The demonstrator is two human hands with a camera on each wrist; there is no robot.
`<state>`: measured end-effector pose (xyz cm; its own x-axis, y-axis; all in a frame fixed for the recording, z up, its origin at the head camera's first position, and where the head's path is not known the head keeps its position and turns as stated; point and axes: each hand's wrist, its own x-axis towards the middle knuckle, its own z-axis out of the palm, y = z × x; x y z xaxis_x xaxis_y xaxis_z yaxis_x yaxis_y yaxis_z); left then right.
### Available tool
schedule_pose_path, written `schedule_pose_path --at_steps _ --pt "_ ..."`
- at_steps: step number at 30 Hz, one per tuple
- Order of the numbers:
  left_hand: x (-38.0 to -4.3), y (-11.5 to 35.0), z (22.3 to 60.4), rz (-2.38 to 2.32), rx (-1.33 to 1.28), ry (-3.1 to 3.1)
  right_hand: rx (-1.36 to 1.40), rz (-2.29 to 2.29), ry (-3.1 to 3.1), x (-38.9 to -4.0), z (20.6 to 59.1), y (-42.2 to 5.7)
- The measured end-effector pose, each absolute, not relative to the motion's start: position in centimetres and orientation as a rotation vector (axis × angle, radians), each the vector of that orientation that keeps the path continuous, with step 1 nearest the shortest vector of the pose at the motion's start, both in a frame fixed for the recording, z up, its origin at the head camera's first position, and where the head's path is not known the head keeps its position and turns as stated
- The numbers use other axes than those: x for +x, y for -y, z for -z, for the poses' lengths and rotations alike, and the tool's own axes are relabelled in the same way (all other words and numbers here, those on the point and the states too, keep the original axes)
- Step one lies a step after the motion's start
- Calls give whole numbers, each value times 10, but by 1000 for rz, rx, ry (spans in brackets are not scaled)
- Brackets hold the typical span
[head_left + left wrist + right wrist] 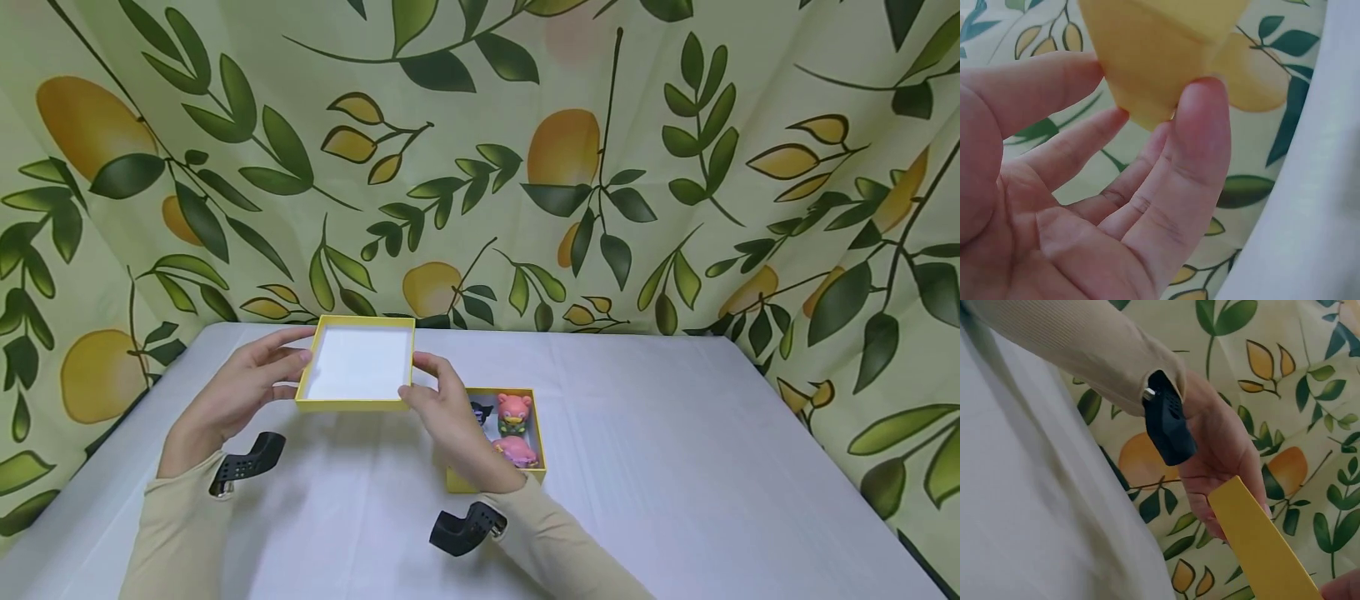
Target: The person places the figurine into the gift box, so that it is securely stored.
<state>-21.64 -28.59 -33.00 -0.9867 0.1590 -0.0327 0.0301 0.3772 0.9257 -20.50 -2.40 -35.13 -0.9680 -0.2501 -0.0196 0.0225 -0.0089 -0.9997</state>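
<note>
Both hands hold a shallow yellow box lid (pixel 360 363) above the table, its white inside facing up toward the head view. My left hand (pixel 251 379) grips its left edge; in the left wrist view the fingertips of the left hand (pixel 1091 212) touch a yellow corner of the lid (pixel 1147 69). On the opposite side, my right hand (pixel 457 421) pinches the right edge between thumb and fingers. Behind the right forearm a yellow box (pixel 459 481) stands on the table, partly covered. Inside it are a pink figurine (pixel 513 414), another pink figurine (pixel 516 451) and a dark figurine (pixel 481 411).
A white cloth covers the table (pixel 660 467). Beyond its far edge hangs a curtain (pixel 480 108) printed with leaves and orange fruit. A black camera mount sits on the left wrist (pixel 247 463), and a similar one on the right wrist (pixel 468 529).
</note>
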Motion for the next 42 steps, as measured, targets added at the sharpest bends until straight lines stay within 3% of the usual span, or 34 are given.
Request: schedule_pose_path --at_steps 18,42 --pt "-204 251 305 -1687 129 -2616 -330 2071 -2032 -221 336 -8" --pt "-209 195 312 -1861 191 -2519 -305 2056 -2000 -232 341 -73"
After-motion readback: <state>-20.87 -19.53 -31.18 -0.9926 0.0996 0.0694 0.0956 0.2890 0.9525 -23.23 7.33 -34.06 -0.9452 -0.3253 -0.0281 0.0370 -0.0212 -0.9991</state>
